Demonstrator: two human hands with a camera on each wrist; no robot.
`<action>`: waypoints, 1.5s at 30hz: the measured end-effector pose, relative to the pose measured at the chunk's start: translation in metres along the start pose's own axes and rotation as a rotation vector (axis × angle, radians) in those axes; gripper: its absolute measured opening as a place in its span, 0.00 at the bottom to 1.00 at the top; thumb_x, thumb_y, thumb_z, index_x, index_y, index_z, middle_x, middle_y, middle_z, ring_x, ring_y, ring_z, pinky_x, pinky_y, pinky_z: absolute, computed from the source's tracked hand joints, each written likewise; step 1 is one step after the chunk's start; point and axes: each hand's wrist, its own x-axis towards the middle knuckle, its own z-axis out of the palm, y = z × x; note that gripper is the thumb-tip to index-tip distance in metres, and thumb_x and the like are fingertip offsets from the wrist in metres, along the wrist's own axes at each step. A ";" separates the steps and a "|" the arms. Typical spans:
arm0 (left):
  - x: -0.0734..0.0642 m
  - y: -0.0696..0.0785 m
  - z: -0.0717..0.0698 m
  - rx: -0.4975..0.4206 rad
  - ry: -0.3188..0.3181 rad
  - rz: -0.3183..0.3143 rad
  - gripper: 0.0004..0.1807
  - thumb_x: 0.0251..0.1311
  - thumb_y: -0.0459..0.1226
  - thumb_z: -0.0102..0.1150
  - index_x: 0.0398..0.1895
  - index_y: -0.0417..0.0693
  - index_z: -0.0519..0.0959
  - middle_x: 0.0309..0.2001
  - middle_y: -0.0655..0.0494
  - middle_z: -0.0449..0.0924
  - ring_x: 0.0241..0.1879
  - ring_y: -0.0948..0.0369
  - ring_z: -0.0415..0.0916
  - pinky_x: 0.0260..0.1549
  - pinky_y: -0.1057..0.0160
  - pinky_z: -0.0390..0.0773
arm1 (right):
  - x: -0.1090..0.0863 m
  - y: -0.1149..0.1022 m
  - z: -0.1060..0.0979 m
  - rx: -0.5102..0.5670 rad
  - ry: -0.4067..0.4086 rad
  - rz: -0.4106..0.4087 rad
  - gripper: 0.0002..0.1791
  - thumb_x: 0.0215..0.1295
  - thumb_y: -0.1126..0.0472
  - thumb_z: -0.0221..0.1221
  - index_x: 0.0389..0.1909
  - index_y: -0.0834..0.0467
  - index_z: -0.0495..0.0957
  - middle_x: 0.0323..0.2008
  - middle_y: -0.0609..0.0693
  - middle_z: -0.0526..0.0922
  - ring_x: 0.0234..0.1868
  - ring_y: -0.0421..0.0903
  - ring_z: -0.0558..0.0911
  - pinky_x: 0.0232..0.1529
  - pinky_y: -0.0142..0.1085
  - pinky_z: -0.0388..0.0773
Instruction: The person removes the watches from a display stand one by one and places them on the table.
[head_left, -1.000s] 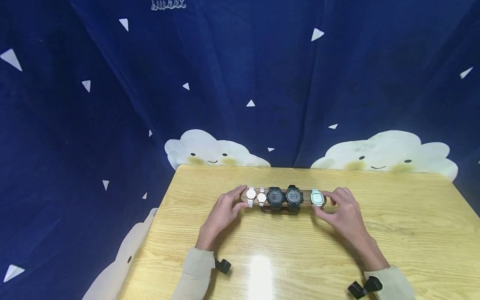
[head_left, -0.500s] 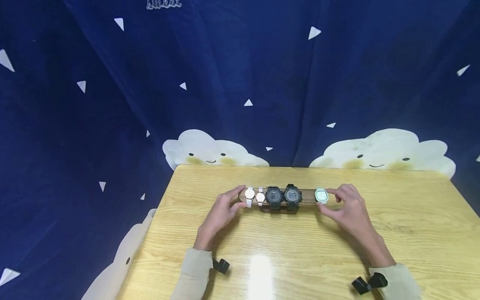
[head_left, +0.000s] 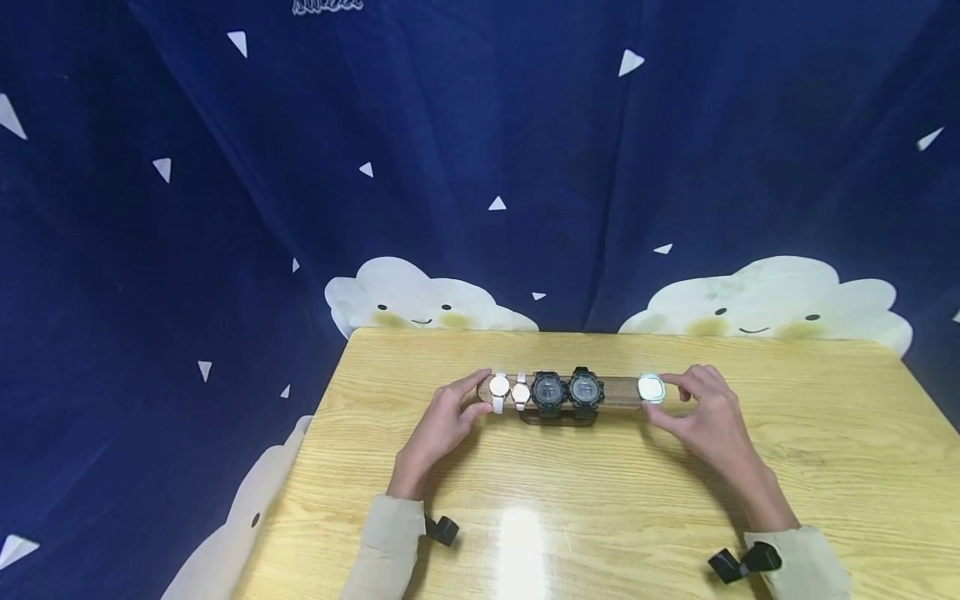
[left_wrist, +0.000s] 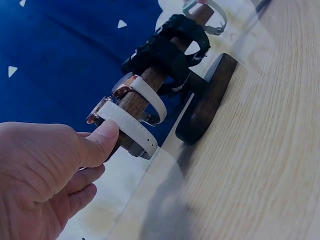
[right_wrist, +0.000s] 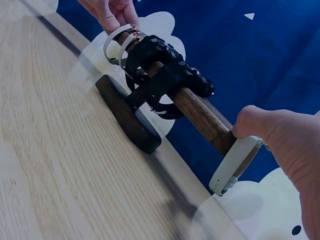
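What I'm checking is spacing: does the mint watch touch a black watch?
No, in the head view a bare stretch of the wooden bar lies between the mint watch and the nearest black watch.

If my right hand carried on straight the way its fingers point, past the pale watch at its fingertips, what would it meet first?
Probably the nearer black watch, across a bare stretch of wooden bar from the right hand; exact depth is hard to judge.
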 end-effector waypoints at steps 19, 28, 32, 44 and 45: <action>-0.002 0.003 0.000 0.004 -0.003 -0.003 0.32 0.66 0.37 0.67 0.74 0.43 0.73 0.70 0.45 0.75 0.71 0.49 0.71 0.72 0.52 0.69 | -0.001 0.011 -0.009 -0.055 -0.011 0.026 0.25 0.36 0.64 0.80 0.39 0.67 0.87 0.23 0.48 0.72 0.33 0.43 0.66 0.31 0.28 0.60; -0.002 0.002 0.001 -0.003 -0.004 -0.034 0.33 0.66 0.36 0.67 0.74 0.43 0.73 0.70 0.46 0.75 0.72 0.49 0.70 0.73 0.52 0.68 | -0.003 0.013 -0.011 -0.116 -0.082 0.091 0.25 0.39 0.61 0.81 0.41 0.66 0.87 0.24 0.49 0.72 0.34 0.43 0.66 0.31 0.30 0.59; -0.002 0.002 0.001 0.000 -0.002 -0.037 0.33 0.66 0.36 0.68 0.74 0.44 0.73 0.70 0.46 0.75 0.72 0.49 0.71 0.73 0.51 0.68 | -0.005 0.016 -0.011 -0.152 -0.097 0.103 0.25 0.39 0.59 0.81 0.41 0.66 0.87 0.24 0.51 0.74 0.34 0.44 0.67 0.31 0.31 0.60; 0.000 0.003 0.000 0.002 0.001 -0.034 0.33 0.66 0.36 0.68 0.74 0.45 0.73 0.71 0.46 0.74 0.72 0.49 0.70 0.73 0.52 0.67 | -0.007 0.022 -0.010 -0.185 -0.093 0.116 0.25 0.38 0.61 0.80 0.38 0.67 0.86 0.24 0.53 0.76 0.32 0.49 0.69 0.33 0.36 0.61; 0.000 0.003 0.000 0.006 0.001 -0.034 0.33 0.66 0.37 0.68 0.74 0.46 0.73 0.71 0.46 0.75 0.72 0.50 0.70 0.73 0.52 0.68 | -0.007 0.023 -0.010 -0.190 -0.096 0.123 0.25 0.38 0.61 0.80 0.38 0.68 0.86 0.24 0.53 0.77 0.32 0.49 0.69 0.33 0.36 0.60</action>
